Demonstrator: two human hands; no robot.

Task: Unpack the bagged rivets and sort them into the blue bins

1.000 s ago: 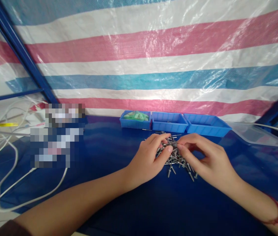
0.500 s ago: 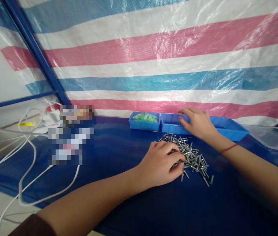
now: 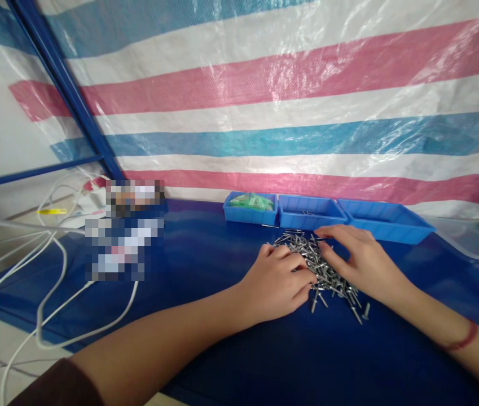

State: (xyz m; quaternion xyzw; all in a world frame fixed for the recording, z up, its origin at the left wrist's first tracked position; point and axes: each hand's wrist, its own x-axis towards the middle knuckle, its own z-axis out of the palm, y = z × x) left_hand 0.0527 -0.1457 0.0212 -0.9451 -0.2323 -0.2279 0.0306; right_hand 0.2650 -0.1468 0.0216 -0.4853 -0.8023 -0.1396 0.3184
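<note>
On my left I see white cables (image 3: 64, 270) looping across the blue table (image 3: 205, 248). Further right, a blue bin (image 3: 250, 216) holds green packets (image 3: 251, 201). My left hand (image 3: 280, 283) curls over the left edge of the rivet pile (image 3: 328, 275); I can't tell whether its fingers grip anything. Behind the pile, the middle bin (image 3: 313, 219) has a few pieces inside. My right hand (image 3: 360, 259) hovers at the pile's right side, thumb and forefinger parted, near a third bin (image 3: 391, 226).

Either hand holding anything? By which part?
Left hand: cannot tell, its fingers curl at the pile of metal pins. Right hand: no hold visible, thumb and forefinger apart at the pile.
</note>
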